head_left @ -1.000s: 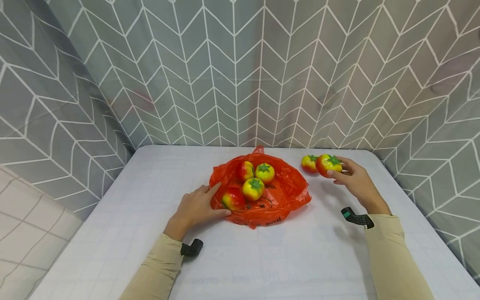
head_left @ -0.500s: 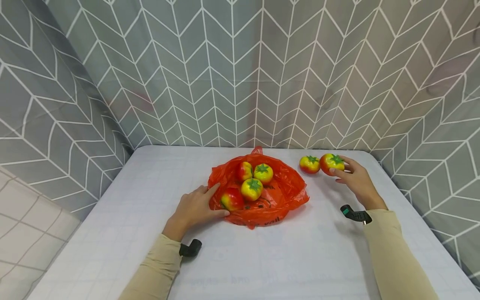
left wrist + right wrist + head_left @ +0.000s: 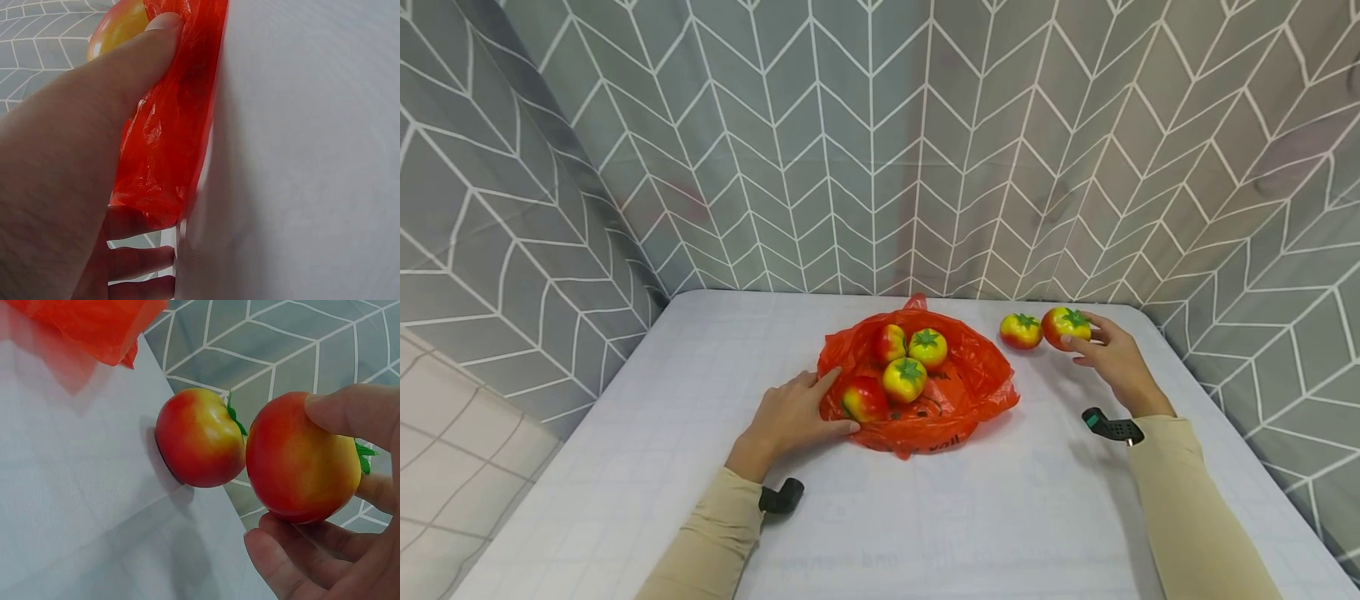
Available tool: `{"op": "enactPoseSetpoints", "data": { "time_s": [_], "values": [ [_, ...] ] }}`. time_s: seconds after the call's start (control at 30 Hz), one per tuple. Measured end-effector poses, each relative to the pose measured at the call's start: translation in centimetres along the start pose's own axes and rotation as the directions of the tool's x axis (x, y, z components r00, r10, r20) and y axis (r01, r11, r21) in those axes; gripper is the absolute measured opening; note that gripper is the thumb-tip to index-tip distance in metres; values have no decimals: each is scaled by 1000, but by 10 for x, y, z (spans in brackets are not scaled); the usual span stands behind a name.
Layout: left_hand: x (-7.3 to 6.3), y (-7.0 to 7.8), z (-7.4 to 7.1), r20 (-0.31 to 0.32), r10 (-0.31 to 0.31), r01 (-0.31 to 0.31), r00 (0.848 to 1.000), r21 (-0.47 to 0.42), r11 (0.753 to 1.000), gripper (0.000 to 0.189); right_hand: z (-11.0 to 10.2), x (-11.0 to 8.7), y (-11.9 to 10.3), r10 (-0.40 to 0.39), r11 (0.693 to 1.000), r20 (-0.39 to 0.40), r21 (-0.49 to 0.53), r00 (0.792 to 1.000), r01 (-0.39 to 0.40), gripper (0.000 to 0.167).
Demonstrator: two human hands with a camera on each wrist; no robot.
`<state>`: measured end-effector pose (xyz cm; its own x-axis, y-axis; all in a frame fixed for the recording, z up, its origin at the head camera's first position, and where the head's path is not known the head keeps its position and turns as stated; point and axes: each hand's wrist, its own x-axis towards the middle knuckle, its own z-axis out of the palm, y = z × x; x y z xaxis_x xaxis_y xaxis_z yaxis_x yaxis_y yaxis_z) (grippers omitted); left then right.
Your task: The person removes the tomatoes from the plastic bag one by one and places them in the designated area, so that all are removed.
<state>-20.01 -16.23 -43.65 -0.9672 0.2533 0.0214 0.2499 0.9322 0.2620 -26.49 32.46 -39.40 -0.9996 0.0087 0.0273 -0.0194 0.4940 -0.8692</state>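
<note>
A red plastic bag point(image 3: 985, 367) lies spread wide at the table's middle, its rim standing up around several red-and-yellow tomatoes point(image 3: 905, 380). My left hand point(image 3: 792, 417) rests at the bag's left side, thumb and index finger spread along the rim. In the left wrist view, the thumb point(image 3: 147, 59) lies against the red film and the other fingers extend straight. With thumb and fingers my right hand point(image 3: 1112, 358) holds a tomato point(image 3: 300, 462) just above the table. Close to its left, another tomato point(image 3: 200, 437) sits on the table, green leaf showing.
The white table point(image 3: 925, 517) ends at a patterned grey curtain point(image 3: 880, 150) behind the bag and along both sides. Tan sleeves with black wrist straps cover both forearms. Light tiled flooring point(image 3: 460, 450) shows at the left.
My right hand has shifted slightly right with its tomato, showing more of the tomato on the table. The left hand and bag look the same.
</note>
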Motion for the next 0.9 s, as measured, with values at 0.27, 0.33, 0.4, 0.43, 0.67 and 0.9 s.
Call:
{"op": "enactPoseSetpoints", "data": {
  "time_s": [0.27, 0.33, 0.4, 0.43, 0.67, 0.9],
  "values": [
    [1, 1, 0, -6, 15, -15, 1000, 6, 1000, 102, -3, 1, 3, 1, 1000, -24, 2, 1000, -1, 75],
    [1, 1, -1, -8, 16, -15, 1000, 11, 1000, 102, -4, 3, 2, 7, 1000, -20, 3, 1000, -7, 76],
    [1, 1, -1, -9, 16, -16, 1000, 19, 1000, 101, -4, 4, 1, 17, 1000, -18, 6, 1000, -17, 77],
    [1, 1, -1, -11, 17, -16, 1000, 22, 1000, 100, -4, 5, 1, 22, 1000, -18, 6, 1000, -22, 78],
    [0, 2, -1, -4, 9, -9, 1000, 24, 1000, 99, -3, 7, 1, 54, 999, -43, 7, 998, -54, 82],
    [-1, 1, 0, -4, 16, -16, 1000, 37, 999, 98, -3, 6, 3, 66, 998, -48, 8, 997, -66, 82]
  ]
}}
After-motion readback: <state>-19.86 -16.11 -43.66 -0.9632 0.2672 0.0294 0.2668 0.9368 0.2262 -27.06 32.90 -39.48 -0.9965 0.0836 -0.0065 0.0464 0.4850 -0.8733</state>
